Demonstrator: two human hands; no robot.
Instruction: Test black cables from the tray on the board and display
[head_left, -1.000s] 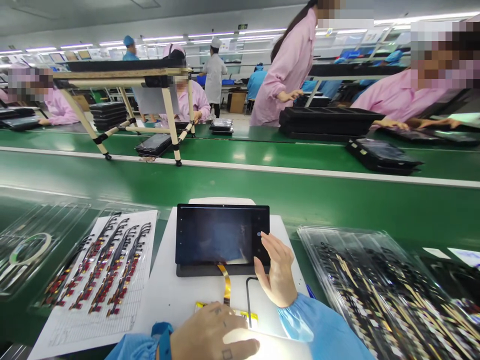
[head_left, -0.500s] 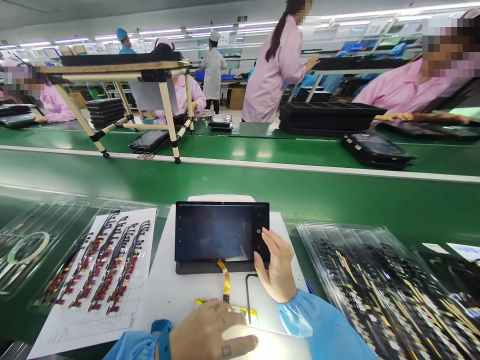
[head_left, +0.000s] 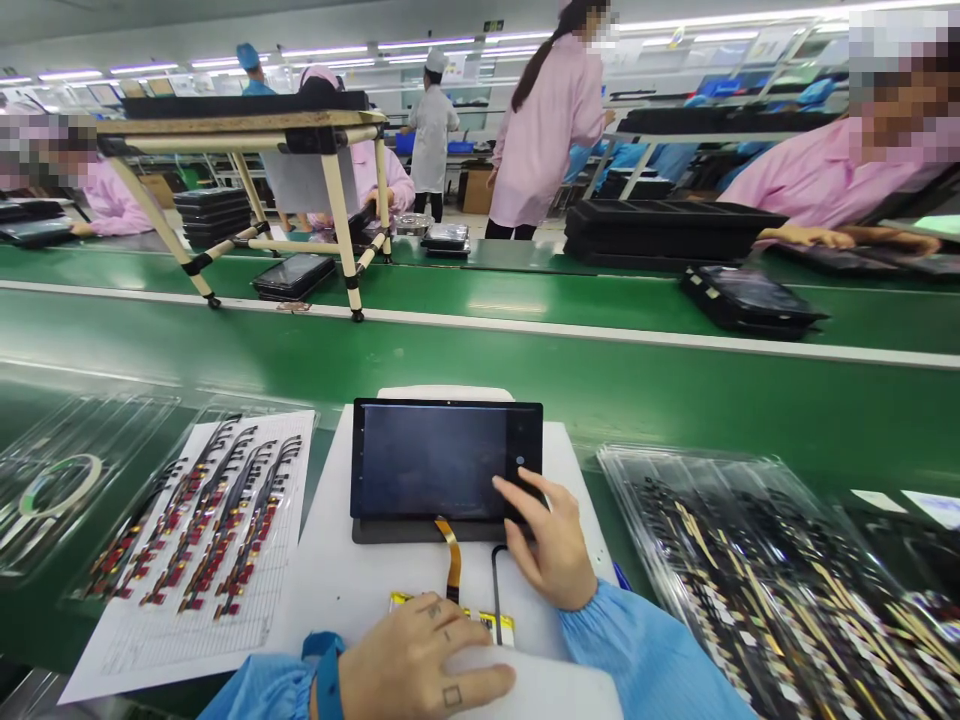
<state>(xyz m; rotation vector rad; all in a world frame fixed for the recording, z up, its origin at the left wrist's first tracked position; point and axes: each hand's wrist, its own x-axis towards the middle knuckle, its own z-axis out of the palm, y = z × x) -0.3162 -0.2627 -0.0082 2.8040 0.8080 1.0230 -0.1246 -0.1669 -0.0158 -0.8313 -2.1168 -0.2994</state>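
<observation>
A tablet screen (head_left: 435, 460) with a dark display leans on a dark support, on a white board (head_left: 322, 560). My right hand (head_left: 551, 540) has its fingers spread over the screen's lower right part, index fingertip at the glass. A gold flex cable (head_left: 451, 555) runs from the screen down to a yellow-edged battery pack (head_left: 401, 600), partly hidden behind my left hand (head_left: 424, 655). That hand is closed on the left end of a white panel (head_left: 547, 680), thumb in front, fingers behind. A black cable (head_left: 495, 590) bends down between my hands.
Left, small red-and-black flex parts (head_left: 206, 530) lie on a printed sheet (head_left: 240, 640), beside a tape roll (head_left: 60, 485) on clear trays. Right, a clear tray (head_left: 622, 470) holds many cable parts. Beyond the green belt (head_left: 450, 350) stand a pipe-frame rack (head_left: 337, 210), black trays (head_left: 667, 230) and co-workers.
My right index finger has moved left from the screen's right-side buttons onto the display area. The bright glow at the white panel is gone. A standing co-worker in pink has shifted left.
</observation>
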